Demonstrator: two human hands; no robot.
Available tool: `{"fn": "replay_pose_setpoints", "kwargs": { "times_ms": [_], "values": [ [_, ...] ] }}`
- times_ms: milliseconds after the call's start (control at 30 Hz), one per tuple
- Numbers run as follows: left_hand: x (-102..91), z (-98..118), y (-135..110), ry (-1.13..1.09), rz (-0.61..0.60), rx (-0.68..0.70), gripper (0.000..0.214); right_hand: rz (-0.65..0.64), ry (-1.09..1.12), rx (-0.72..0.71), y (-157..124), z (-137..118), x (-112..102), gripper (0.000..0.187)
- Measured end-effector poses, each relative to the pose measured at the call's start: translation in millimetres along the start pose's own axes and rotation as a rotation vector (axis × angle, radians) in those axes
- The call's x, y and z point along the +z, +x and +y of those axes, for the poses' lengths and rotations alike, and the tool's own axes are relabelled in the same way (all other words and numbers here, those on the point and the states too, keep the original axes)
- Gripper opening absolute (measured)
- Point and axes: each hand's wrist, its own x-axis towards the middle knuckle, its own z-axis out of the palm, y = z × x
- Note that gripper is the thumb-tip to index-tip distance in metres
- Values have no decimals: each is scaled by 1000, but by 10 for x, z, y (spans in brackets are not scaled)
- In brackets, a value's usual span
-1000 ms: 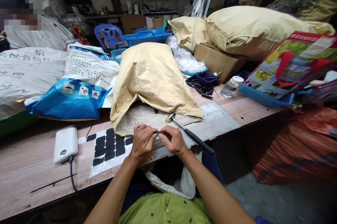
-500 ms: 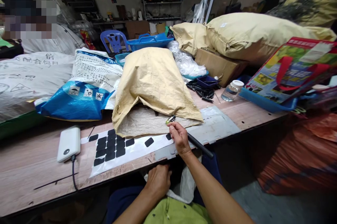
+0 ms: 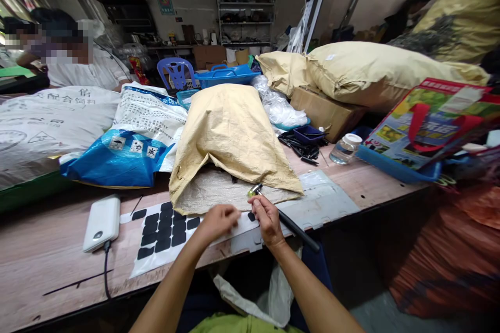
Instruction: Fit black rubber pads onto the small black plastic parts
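My right hand [image 3: 269, 221] is closed over the table's front edge, its fingers around a small hammer [image 3: 299, 230]. The hammer's metal head with a yellow-green end shows beyond my fingertips, and its black handle slants down right past the edge. To the left, my left hand [image 3: 219, 222] hovers over the white sheet [image 3: 189, 250], fingers curled and blurred; what they hold, if anything, I cannot make out. Black rounded-square pads [image 3: 164, 231] cover the sheet's left part. Behind both hands lies a tan woven sack [image 3: 234, 130], its mouth facing me.
A white power bank [image 3: 102, 223] with a cable lies on the left. Blue-and-white sacks [image 3: 117, 161] stand behind it. On the right are black parts [image 3: 300, 148], a lidded jar [image 3: 346, 149] and a blue tray [image 3: 394, 166]. Other people are at the far left and far right.
My left hand has risen from below the table edge to above the sheet. My right hand and the hammer stay in place. The view has tipped up slightly.
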Motion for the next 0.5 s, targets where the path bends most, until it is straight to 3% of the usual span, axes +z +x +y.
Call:
{"fn": "replay_pose_setpoints", "kwargs": {
  "times_ms": [67, 100, 200, 300, 400, 500],
  "values": [
    [-213, 43, 375, 178, 402, -44, 26, 22, 46, 16, -2, 1, 3, 41],
    [-278, 66, 552, 209, 475, -79, 25, 28, 69, 24, -3, 4, 4, 40],
    [-321, 139, 964, 258, 571, -168, 29, 29, 90, 32, -4, 18, -2, 40],
    [-251, 202, 1157, 294, 622, -250, 33, 28, 83, 32, -2, 43, -9, 40],
    [-228, 205, 1156, 321, 625, -276, 34, 34, 85, 29, 8, 60, 0, 39],
    [-278, 99, 993, 371, 560, -220, 28, 55, 72, 7, 10, 19, 19, 36]
  ]
}}
